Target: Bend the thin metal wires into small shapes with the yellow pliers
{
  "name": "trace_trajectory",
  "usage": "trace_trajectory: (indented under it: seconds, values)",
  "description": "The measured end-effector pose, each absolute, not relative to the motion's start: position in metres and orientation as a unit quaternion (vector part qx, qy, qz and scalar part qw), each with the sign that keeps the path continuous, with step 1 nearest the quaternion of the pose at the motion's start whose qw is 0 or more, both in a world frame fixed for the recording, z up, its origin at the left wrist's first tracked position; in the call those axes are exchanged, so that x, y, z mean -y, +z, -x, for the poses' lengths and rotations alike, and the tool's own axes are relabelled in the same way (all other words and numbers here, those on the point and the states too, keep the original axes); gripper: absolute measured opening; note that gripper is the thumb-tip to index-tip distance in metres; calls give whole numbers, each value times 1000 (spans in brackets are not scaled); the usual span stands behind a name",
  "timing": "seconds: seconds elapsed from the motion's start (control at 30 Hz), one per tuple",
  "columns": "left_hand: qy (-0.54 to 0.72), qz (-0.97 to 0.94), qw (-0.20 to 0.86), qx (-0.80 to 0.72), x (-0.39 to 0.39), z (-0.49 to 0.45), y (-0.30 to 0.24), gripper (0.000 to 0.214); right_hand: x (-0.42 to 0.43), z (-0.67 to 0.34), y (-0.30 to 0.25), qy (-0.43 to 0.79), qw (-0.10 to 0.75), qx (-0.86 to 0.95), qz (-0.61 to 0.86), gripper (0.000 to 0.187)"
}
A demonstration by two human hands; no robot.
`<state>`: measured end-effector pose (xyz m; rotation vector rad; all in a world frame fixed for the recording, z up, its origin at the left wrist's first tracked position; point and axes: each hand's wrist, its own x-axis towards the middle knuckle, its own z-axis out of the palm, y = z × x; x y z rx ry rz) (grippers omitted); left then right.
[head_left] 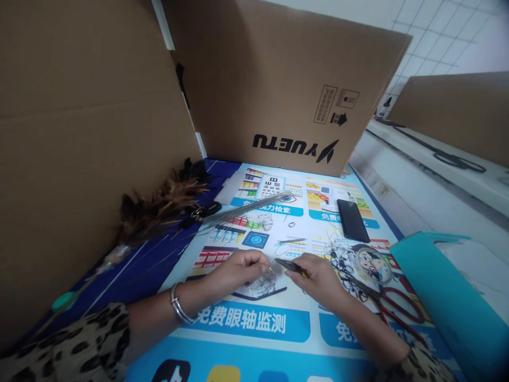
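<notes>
My left hand [243, 269] is closed in a pinch on a thin wire [272, 275], which curves out below the fingertips. In my right hand [318, 277] is a pair of pliers [289, 265] with dark jaws and a touch of yellow on the handle. The jaws point left, close to the left fingertips, and whether they touch the wire is too small to tell. Under the left hand, a tangle of fine wire [262, 286] shows on the printed mat [254, 345]. A few short wire pieces [292, 241] lie just beyond the hands.
A bundle of straight wires [254, 204] lies behind, beside brown feathers [167, 199]. To the right are a black phone [353, 220], black loops [338, 260], a round picture piece [371, 263], red-handled scissors [401, 305] and a teal box [445, 286]. Cardboard panels [278, 79] stand behind and left.
</notes>
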<state>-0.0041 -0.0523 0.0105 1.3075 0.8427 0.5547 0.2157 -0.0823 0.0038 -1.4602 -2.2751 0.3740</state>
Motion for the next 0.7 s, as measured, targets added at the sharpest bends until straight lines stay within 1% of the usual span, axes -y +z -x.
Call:
trace_trajectory:
  seconds: [0.27, 0.5, 0.7]
  values:
    - [285, -570, 654, -408, 51, 3, 5, 24, 85, -215, 11, 129, 173, 802, 557, 24]
    - [307, -561, 617, -459, 50, 1, 4, 23, 87, -212, 18, 127, 149, 791, 579, 28]
    - [321, -563, 610, -456, 51, 1, 2, 22, 87, -213, 19, 114, 136, 794, 581, 25]
